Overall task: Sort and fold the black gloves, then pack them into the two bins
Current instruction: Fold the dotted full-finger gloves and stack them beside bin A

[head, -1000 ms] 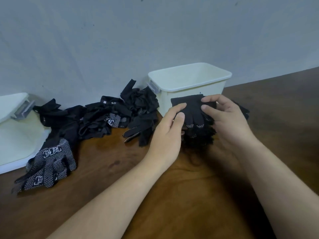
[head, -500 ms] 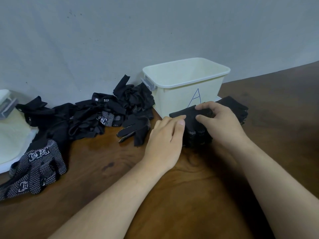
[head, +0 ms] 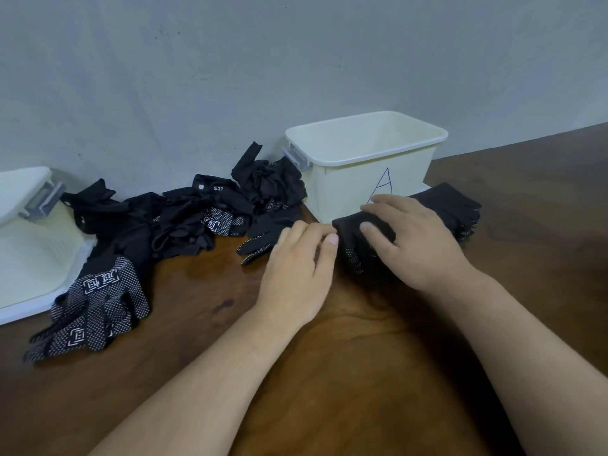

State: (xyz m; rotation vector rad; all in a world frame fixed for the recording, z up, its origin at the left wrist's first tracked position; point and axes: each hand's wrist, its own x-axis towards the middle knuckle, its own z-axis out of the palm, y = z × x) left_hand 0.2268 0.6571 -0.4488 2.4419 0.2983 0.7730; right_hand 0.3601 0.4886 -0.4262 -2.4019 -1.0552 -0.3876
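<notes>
**Kid:** Where are the folded gloves [head: 452, 205] now?

**Helper:** They lie on the table [head: 329, 390], right in front of the bin marked A [head: 342, 192]. I cannot tell if they touch its wall.

**Kid:** What do the hands do?

**Helper:** The right hand [head: 418, 238] lies flat on top of them. Its fingers are spread out and straight, and they press down. The left hand [head: 299, 261] is at the left end of the stack. Its fingers are loosely bent and the tips touch the edge. It holds nothing that I can see.

**Kid:** How do I do this part well?

**Helper:** I think this is the pressing part. Push down flat so the fold stays. Use the left fingertips to make the ends even. Gloves are soft and may spring open, so let go slowly.

**Kid:** And then?

**Helper:** Take the stack by both ends, lift it over the rim, and lay it flat inside. Many loose gloves [head: 184, 218] wait by the wall, between this bin and the other bin [head: 33, 251]. So I think there is a lot left to do.
</notes>
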